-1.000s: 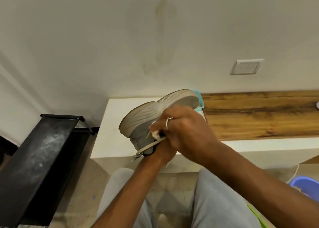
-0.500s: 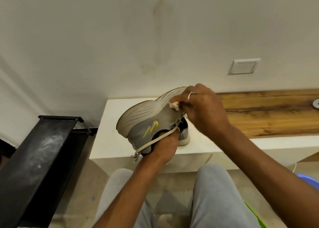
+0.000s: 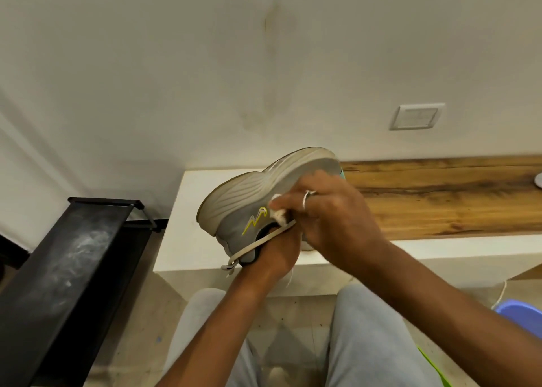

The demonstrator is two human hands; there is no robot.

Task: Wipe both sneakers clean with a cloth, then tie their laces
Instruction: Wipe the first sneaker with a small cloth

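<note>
A grey sneaker (image 3: 234, 202) with a pale ridged sole and a yellow zigzag mark is held tipped on its side above the white bench (image 3: 187, 240). My left hand (image 3: 278, 251) is pushed into the shoe's opening and holds it up from inside. A beige lace (image 3: 258, 244) hangs loose across the collar. My right hand (image 3: 331, 219), wearing a ring, pinches a small white cloth (image 3: 278, 215) against the shoe's side next to the yellow mark. A second sneaker shows only as a sliver behind my hands (image 3: 341, 174).
The bench's right part has a wooden top (image 3: 440, 199) along the wall. A black metal rack (image 3: 67, 269) stands at the left on the floor. A blue plastic tub (image 3: 519, 316) sits at the lower right. My knees in grey trousers (image 3: 366, 336) fill the bottom.
My right hand with the cloth went up from the shoe's side to the sole edge and has come back down to the side by the yellow mark. My left hand keeps holding the shoe.
</note>
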